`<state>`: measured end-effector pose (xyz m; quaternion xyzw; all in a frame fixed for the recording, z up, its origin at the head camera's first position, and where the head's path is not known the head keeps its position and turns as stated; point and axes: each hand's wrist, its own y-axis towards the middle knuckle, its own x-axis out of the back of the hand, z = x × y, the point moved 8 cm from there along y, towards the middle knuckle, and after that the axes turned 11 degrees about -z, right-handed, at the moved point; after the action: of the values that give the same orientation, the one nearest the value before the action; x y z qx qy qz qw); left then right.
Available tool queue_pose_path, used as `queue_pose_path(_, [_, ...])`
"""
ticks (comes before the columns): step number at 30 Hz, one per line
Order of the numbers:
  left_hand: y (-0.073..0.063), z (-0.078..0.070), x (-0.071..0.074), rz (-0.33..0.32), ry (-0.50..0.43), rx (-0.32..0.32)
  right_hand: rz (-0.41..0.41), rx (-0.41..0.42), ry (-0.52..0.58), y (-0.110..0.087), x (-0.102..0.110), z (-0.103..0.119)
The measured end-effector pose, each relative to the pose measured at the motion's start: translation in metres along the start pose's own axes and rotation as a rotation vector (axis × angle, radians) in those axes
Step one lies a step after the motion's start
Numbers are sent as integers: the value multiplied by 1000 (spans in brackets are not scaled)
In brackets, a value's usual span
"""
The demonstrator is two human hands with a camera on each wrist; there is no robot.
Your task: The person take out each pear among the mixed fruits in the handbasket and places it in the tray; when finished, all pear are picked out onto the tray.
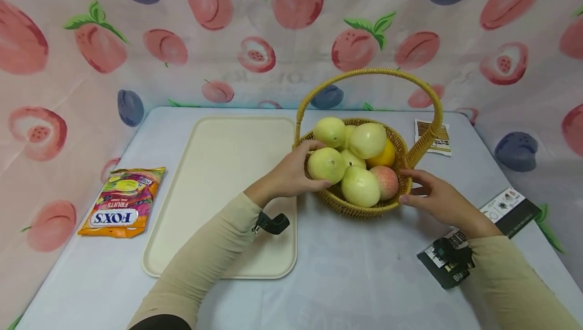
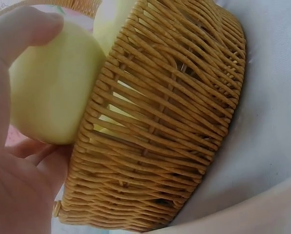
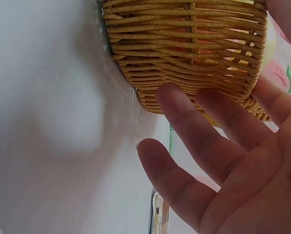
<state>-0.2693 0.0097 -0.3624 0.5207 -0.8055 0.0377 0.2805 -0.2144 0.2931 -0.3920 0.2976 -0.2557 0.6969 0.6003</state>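
Observation:
A woven basket (image 1: pixel 360 211) with a tall arched handle holds several pale yellow-green, apple-like fruits (image 1: pixel 361 187), a peach (image 1: pixel 385 182) and an orange (image 1: pixel 382 155). My left hand (image 1: pixel 298 170) grips one pale green fruit (image 1: pixel 326 165) at the basket's left rim, thumb on one side and fingers on the other. In the left wrist view that fruit (image 2: pixel 55 83) sits against the rim. My right hand (image 1: pixel 434 198) is at the basket's right side, thumb and forefinger by the rim; in the right wrist view its other fingers (image 3: pixel 199 126) spread loosely beside the weave.
Left of the basket lies a cream tray (image 1: pixel 227 168), with a FOX'S candy bag (image 1: pixel 123 202) beyond it. A small packet (image 1: pixel 434 137) lies behind the basket. Dark boxes (image 1: pixel 444 264) rest under and near my right wrist. A fruit-print cloth (image 1: pixel 173 82) hangs around the table.

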Motion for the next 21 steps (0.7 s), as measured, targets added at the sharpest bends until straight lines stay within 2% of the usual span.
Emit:
queue_pose_path(11, [-8, -1, 15, -15, 9, -12, 3, 3, -4, 1, 0, 2])
queue_pose_path(21, [-25, 6, 37, -66, 13, 53, 3, -3, -3, 3, -2, 1])
